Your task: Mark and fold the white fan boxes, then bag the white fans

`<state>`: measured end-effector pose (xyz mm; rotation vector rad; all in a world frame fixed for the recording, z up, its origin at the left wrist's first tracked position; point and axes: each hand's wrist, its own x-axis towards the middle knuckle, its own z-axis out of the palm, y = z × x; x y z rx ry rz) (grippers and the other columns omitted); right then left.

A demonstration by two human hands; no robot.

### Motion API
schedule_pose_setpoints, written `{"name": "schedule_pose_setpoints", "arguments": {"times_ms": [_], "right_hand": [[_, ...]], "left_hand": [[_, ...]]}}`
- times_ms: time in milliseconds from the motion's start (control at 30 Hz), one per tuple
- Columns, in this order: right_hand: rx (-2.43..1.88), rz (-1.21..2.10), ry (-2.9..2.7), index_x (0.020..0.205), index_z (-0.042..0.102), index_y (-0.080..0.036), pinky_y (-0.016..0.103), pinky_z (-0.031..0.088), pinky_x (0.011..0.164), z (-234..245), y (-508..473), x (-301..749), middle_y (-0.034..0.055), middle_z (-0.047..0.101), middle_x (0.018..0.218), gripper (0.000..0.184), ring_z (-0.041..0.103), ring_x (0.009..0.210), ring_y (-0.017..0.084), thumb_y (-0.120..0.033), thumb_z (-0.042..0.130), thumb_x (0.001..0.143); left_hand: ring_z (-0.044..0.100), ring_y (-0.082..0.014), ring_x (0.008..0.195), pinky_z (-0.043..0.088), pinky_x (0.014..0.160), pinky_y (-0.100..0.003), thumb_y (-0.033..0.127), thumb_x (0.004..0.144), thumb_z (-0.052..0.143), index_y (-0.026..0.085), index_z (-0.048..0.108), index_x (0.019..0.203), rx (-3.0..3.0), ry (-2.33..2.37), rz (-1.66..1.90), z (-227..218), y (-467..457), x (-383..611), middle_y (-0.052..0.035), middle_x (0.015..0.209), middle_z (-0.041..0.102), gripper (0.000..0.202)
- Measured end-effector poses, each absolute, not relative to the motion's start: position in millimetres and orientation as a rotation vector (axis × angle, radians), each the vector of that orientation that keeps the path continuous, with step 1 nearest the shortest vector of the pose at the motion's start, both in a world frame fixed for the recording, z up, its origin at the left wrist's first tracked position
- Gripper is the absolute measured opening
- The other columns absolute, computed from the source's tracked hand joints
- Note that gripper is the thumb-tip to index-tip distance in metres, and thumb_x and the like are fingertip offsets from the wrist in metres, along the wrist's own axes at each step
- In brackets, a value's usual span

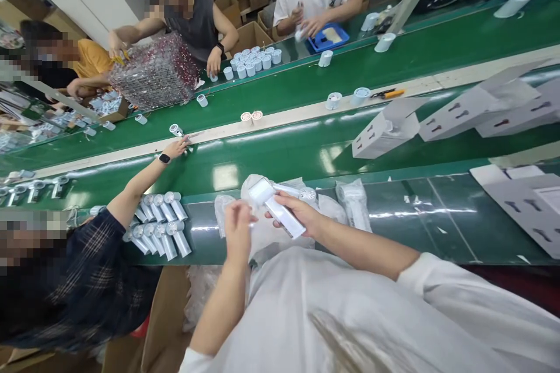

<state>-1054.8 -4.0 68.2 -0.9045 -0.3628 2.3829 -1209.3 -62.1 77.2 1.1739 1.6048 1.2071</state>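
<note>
My right hand [298, 214] grips a white handheld fan [277, 206] by its handle, its head tilted up to the left. My left hand [238, 225] is closed in a pinch on a clear plastic bag [251, 186] at the fan's head. More bagged fans [355, 201] and loose bags lie on the glossy ledge [415, 215] just beyond my hands.
To my left a person in a dark plaid sleeve reaches onto the green conveyor belt [306, 151]; rows of white fans [160, 224] lie beside them. White cardboard boxes [437, 119] ride the belt at right. Other workers sit across, with small white cups [256, 58].
</note>
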Motion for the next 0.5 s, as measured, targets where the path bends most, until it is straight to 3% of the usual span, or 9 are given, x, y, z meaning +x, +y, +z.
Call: {"name": "schedule_pose_setpoints", "arguments": {"times_ms": [133, 233, 367, 500], "right_hand": [[-0.824, 2.504, -0.215, 0.102, 0.053, -0.02, 0.021, 0.048, 0.042, 68, -7, -1029, 0.0034, 0.066, 0.078, 0.023, 0.067, 0.064, 0.016, -0.034, 0.056, 0.084], [-0.762, 2.542, -0.229, 0.098, 0.054, -0.018, 0.02, 0.046, 0.039, 61, -10, -1016, 0.0034, 0.065, 0.072, 0.024, 0.065, 0.061, 0.017, -0.037, 0.056, 0.083], [-0.654, 2.55, -0.511, 0.102, 0.051, -0.02, 0.025, 0.053, 0.042, 53, -11, -993, 0.0031, 0.067, 0.083, 0.045, 0.069, 0.068, 0.021, -0.035, 0.075, 0.066], [-0.842, 2.513, -0.773, 0.098, 0.053, -0.02, 0.023, 0.054, 0.046, 55, -15, -977, 0.0016, 0.066, 0.097, 0.048, 0.071, 0.073, 0.019, -0.029, 0.083, 0.061]], "left_hand": [[0.062, -0.0184, 0.089, 0.052, 0.072, -0.031, 0.066, 0.081, 0.055, 0.022, 0.055, 0.109, 0.602, 1.242, 1.199, 60, -19, -1200, -0.0069, 0.103, 0.063, 0.053], [0.062, -0.0165, 0.083, 0.05, 0.069, -0.027, 0.059, 0.072, 0.069, 0.02, 0.059, 0.1, 0.527, 1.123, 1.152, 46, -13, -1183, -0.0055, 0.096, 0.065, 0.05], [0.053, -0.0108, 0.059, 0.042, 0.056, -0.023, 0.038, 0.065, 0.074, 0.018, 0.06, 0.082, 0.692, 1.302, 0.864, 43, -19, -1181, 0.0014, 0.069, 0.059, 0.03], [0.051, -0.0113, 0.06, 0.041, 0.059, -0.024, 0.027, 0.069, 0.065, 0.018, 0.058, 0.069, 1.138, 1.739, 0.841, 55, -14, -1194, 0.0027, 0.062, 0.055, 0.011]]}}
